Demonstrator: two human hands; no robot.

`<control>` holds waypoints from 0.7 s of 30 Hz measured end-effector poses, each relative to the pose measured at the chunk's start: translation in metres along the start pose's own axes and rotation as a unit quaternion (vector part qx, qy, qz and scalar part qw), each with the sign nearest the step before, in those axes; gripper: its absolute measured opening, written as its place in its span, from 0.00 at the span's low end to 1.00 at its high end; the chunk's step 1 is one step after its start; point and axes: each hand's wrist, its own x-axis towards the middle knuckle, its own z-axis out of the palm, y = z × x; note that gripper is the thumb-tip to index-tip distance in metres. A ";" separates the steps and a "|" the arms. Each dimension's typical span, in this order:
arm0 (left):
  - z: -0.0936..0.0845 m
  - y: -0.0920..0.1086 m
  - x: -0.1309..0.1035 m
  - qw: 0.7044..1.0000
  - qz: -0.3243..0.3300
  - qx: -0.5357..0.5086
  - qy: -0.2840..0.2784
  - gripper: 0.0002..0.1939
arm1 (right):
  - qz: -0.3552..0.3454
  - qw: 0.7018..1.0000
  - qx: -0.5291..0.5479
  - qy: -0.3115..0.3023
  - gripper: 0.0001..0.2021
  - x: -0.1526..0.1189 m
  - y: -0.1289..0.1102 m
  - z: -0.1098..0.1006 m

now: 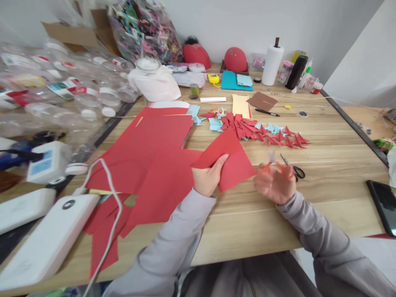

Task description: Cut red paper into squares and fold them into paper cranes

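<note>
My left hand (pixel 206 178) grips a sheet of red paper (pixel 232 159) by its left side, thumb on top. The sheet is raised and slightly curved above the table. To its right, my right hand (pixel 274 183) is smeared by motion and holds a pair of orange-handled scissors (pixel 283 168), their blades blurred and pointing up. Black-handled scissors (pixel 298 172) lie on the table just behind that hand. Large red paper sheets (pixel 148 152) are spread to the left of my left hand. Folded red paper pieces (pixel 236 123) and light blue ones (pixel 272 128) lie beyond the held sheet.
Plastic bottles (pixel 83 97) crowd the left side. A white power bank (pixel 52 239) with a cable lies at the front left. Red scraps (pixel 103 247) lie beside it. A phone (pixel 383 206) rests at the right edge. A black pen (pixel 267 112) and brown paper (pixel 262 100) lie further back.
</note>
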 end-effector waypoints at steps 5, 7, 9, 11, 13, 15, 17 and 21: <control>0.003 -0.003 0.004 0.993 -0.077 -0.089 0.017 0.17 | -0.037 0.999 0.009 0.028 0.23 0.001 -0.009 0.000; 0.006 -0.002 0.004 0.981 -0.138 -0.135 0.012 0.19 | 0.016 1.000 -0.007 -0.020 0.22 0.001 -0.001 0.000; 0.008 0.000 0.003 0.969 -0.185 -0.166 0.019 0.21 | 0.045 0.997 -0.031 -0.062 0.22 0.000 0.008 0.000; 0.008 0.002 0.004 0.960 -0.210 -0.180 0.032 0.24 | 0.057 0.993 -0.046 -0.089 0.20 -0.001 0.014 -0.001; 0.008 0.002 0.004 0.956 -0.224 -0.187 0.036 0.25 | 0.065 0.991 -0.046 -0.111 0.20 -0.002 0.016 -0.001; 0.008 0.001 0.005 0.953 -0.232 -0.193 0.035 0.25 | 0.075 0.987 -0.042 -0.133 0.20 -0.002 0.017 -0.002; 0.009 0.000 0.005 0.952 -0.234 -0.195 0.036 0.25 | 0.077 0.985 -0.041 -0.149 0.19 -0.002 0.017 -0.002; 0.008 -0.001 0.005 0.955 -0.227 -0.187 0.035 0.24 | 0.080 0.985 -0.034 -0.146 0.19 -0.001 0.017 -0.003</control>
